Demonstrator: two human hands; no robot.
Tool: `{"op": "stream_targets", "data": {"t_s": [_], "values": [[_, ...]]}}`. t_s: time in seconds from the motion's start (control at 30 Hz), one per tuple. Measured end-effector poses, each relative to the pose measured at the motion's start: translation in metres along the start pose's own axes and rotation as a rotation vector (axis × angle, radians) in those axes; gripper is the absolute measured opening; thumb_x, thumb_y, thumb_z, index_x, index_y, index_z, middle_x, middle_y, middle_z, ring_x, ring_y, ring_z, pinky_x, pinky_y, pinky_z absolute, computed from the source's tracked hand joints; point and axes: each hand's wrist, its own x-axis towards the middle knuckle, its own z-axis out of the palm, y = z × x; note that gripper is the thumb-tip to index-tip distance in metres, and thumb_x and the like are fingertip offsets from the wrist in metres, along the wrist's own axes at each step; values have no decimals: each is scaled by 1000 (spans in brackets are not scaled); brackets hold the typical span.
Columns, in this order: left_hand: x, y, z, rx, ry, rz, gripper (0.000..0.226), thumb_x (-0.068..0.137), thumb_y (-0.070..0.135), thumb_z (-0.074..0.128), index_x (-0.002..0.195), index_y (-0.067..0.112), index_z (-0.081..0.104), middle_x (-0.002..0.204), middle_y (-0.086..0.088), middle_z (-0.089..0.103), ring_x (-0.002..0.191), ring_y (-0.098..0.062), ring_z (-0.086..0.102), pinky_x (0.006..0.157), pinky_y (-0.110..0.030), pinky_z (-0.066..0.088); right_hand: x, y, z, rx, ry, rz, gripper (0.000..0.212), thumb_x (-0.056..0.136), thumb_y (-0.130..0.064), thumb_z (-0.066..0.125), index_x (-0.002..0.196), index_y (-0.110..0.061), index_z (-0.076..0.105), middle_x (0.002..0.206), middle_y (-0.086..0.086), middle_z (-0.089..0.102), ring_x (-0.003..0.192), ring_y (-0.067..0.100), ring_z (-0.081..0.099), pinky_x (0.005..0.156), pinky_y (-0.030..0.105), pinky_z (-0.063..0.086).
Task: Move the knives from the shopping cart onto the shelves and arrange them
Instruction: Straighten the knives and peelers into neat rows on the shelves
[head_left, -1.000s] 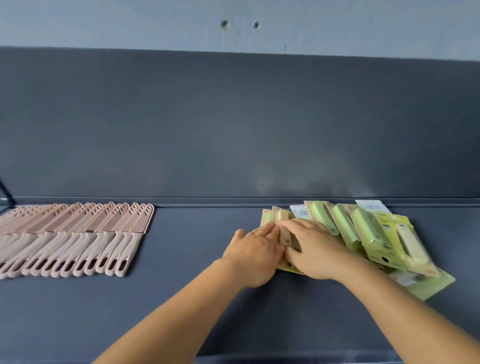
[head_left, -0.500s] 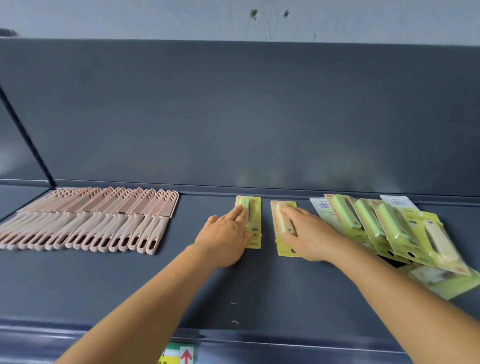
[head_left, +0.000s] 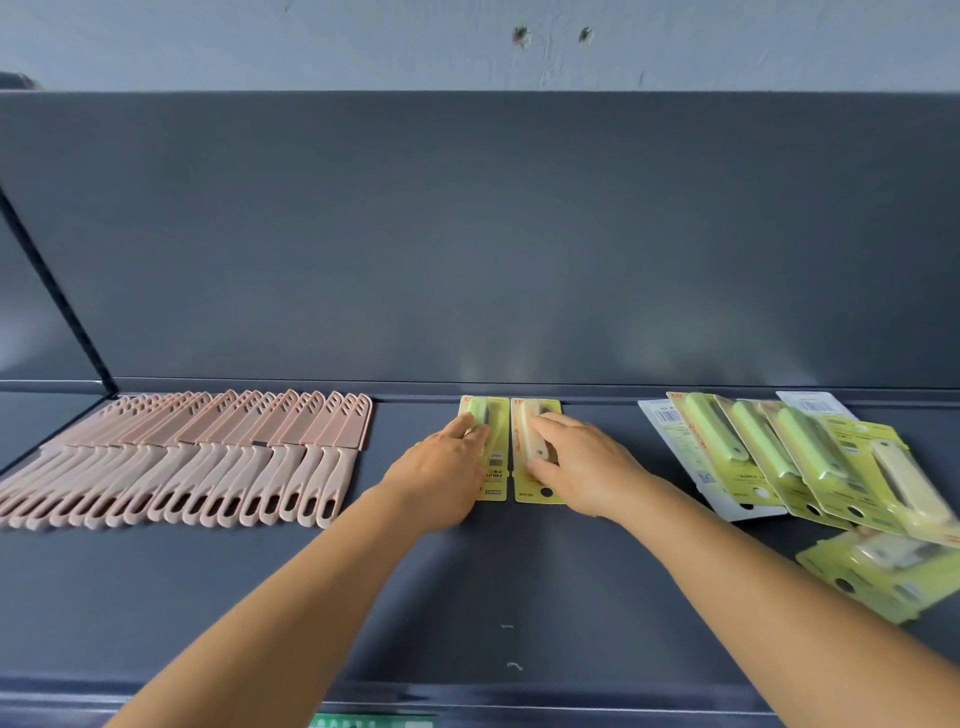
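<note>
Two yellow carded knife packs lie side by side against the back of the dark shelf (head_left: 467, 597). My left hand (head_left: 441, 480) rests flat on the left pack (head_left: 493, 457), which holds a green-handled knife. My right hand (head_left: 576, 467) presses with straight fingers on the right pack (head_left: 524, 441), which holds a cream-handled knife. A loose fan of several more yellow-green knife packs (head_left: 779, 462) lies overlapping on the shelf to the right, apart from both hands.
A neat row of several pink sheathed knives (head_left: 208, 457) fills the left part of the shelf. The shelf's upright back panel (head_left: 467, 234) rises behind everything. One pack (head_left: 878, 571) lies near the right front edge.
Both hands slid their packs back and together, so the two cards now lie side by side against the back panel, further from the fan on the right.
</note>
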Motion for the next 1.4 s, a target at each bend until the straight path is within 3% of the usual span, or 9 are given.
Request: {"op": "stream_targets", "data": {"t_s": [0.3, 0.47, 0.63, 0.77, 0.9, 1.1, 1.17, 1.3, 1.4], "values": [[5, -9, 2, 85, -55, 19, 45, 95, 10, 40, 139, 8, 32, 145, 0, 24, 124, -27, 47, 90, -40, 47, 4, -11, 2, -10, -28, -10, 30, 99, -29, 40, 127, -19, 43, 146, -5, 36, 122, 22, 45, 91, 35, 44], [6, -10, 2, 91, -72, 26, 41, 92, 8, 41, 132, 5, 41, 148, -3, 23, 134, -24, 36, 93, -39, 46, 3, -10, 1, -1, -35, -4, 42, 100, -31, 38, 140, -18, 34, 153, -5, 28, 131, 21, 38, 100, 36, 41], [-3, 17, -11, 21, 50, 65, 66, 94, 13, 43, 151, 18, 10, 159, -3, 7, 139, -25, 27, 107, -32, 27, -14, -1, -11, 23, -15, -23, 62, 101, -36, 37, 154, -21, 8, 161, -7, 7, 147, 18, 13, 117, 35, 18], [-3, 72, -17, -49, 111, 253, 65, 98, 27, 42, 152, 20, 6, 160, 1, 4, 144, -19, 17, 112, -30, 20, -37, 32, -39, -55, 45, 36, 58, 101, -29, 39, 153, -19, 15, 160, -4, 9, 147, 15, 9, 117, 31, 11], [6, 130, -5, -55, 83, 368, 66, 98, 35, 43, 152, 16, 10, 160, -2, 7, 145, -19, 14, 114, -33, 18, -51, 85, -57, -117, 102, 220, 56, 98, -20, 39, 150, -21, 20, 158, -3, 16, 145, 19, 14, 117, 33, 16], [31, 182, 28, -71, -24, 348, 85, 91, 55, 46, 152, 12, 6, 160, -5, 4, 148, -20, 4, 117, -39, 16, -67, 129, -51, -103, -30, 322, 57, 101, -29, 29, 153, -25, 10, 161, -7, 7, 147, 19, 3, 120, 37, 9], [36, 185, 34, -59, -36, 325, 86, 91, 58, 45, 153, 15, 3, 160, -2, 5, 148, -20, 4, 117, -40, 15, -70, 137, -53, -115, -35, 295, 55, 101, -35, 27, 153, -26, 12, 160, -9, 9, 147, 20, 4, 119, 36, 10], [37, 175, 32, 55, 32, 298, 78, 92, 56, 42, 151, 15, 11, 154, -3, 23, 141, -21, 23, 112, -38, 24, -68, 148, -56, -140, -82, 285, 53, 100, -40, 26, 151, -26, 21, 159, -9, 13, 146, 22, 5, 118, 39, 13], [31, 160, 25, 99, 18, 264, 77, 95, 51, 40, 152, 16, 3, 155, -2, 22, 141, -21, 25, 112, -37, 23, -64, 149, -53, -204, -100, 272, 49, 99, -43, 27, 144, -26, 35, 155, -5, 24, 144, 26, 10, 116, 42, 16]]}}
